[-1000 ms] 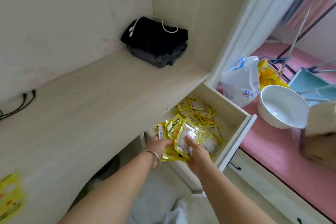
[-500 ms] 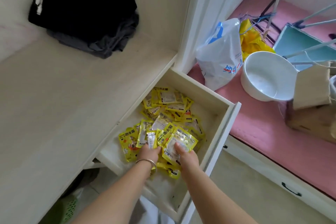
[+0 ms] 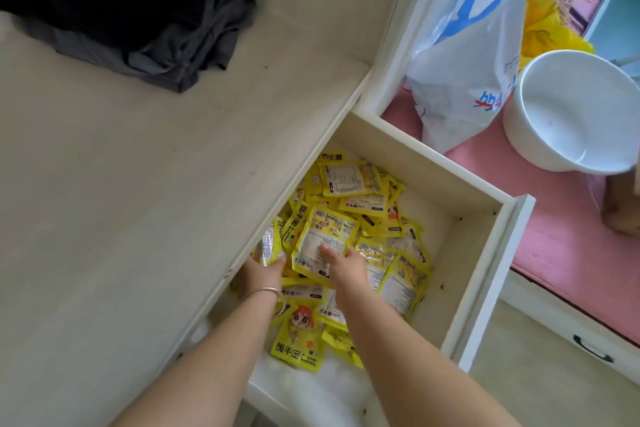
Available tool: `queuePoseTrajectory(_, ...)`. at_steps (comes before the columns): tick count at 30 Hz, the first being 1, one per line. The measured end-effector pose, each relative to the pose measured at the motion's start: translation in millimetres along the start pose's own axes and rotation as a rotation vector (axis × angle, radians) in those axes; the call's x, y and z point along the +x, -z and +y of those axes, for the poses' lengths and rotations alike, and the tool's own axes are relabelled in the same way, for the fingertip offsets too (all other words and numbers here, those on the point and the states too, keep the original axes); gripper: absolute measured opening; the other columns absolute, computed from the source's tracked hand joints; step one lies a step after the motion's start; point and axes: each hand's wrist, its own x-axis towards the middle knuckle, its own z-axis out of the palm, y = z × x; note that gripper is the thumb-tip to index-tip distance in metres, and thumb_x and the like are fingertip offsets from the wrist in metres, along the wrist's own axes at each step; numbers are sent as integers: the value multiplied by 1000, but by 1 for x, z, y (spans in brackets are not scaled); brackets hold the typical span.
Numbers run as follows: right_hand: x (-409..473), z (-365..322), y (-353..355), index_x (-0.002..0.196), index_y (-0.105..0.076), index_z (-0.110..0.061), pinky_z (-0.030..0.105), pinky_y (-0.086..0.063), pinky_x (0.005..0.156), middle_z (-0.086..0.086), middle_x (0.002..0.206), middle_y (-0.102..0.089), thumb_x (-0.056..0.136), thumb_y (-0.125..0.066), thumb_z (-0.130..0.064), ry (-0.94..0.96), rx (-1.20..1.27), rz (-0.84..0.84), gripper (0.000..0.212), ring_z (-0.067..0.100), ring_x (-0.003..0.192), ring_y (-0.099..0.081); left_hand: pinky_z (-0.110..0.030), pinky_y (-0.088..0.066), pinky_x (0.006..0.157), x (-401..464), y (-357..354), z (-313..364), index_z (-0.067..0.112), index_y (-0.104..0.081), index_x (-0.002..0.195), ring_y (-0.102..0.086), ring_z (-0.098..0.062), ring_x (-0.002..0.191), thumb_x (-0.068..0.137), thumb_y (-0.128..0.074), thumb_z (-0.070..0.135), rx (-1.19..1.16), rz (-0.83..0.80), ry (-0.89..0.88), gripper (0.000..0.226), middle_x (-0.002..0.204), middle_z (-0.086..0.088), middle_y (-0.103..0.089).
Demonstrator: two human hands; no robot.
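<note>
in the open drawer [image 3: 485,204], the left hand [image 3: 263,274] and right hand [image 3: 346,269] each pinched yellow packets [image 3: 323,239], whose slick, loosely fanned wrappers might slip free.

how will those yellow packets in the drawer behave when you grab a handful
Probably floppy: the yellow packets are thin flat pouches, fanned unevenly in the left hand and right hand. Likely slippery, since their film looks glossy. Unlikely to roll, being flat.
</note>
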Motion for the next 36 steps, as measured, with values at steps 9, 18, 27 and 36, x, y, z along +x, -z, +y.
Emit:
queuePoseTrajectory(9, -13, -8, -4, 148, -28, -21, 48, -45, 104, 6, 145, -44, 90, -63, -19, 97, 2, -15, 68, 27, 128, -48, -42, -25, 116, -14, 4, 5, 8, -14, 149, -20, -33, 144, 76, -75, 33, 268, 15, -19, 98, 157, -15, -18)
queuePoseTrajectory(18, -89, -11, 24, 120, -51, -20, 18, -39, 53, -2, 100, -59, 92, -53, -16, 354, -262, -4, 28, 4, 68, -53, -31, -47, 93, -83, 42, 3, 15, -57, 123, -59, -19, 100, 83, -64, 16, -65, -108, -91, 40, 106, -1, -64)
queuePoseTrajectory(27, -203, 4, -31, 92, -62, -17, 22, -45, 65, -10, 70, -59, 86, -63, -13, 721, -560, -292, 7, 15, 69, -60, -36, -52, 92, -156, 133, -37, 31, -63, 77, -68, -24, 95, 83, -55, 7, -438, 58, -219, 26, 95, -5, -73)
queuePoseTrajectory(36, -325, 124, -146, 95, -60, -21, 19, -44, 59, -8, 78, -63, 89, -58, -15, 702, -989, -844, 9, 10, 69, -61, -21, -45, 78, -201, 287, -215, 24, -66, 96, -63, -19, 86, 84, -55, 9, -524, 439, -99, 22, 83, 0, -66)
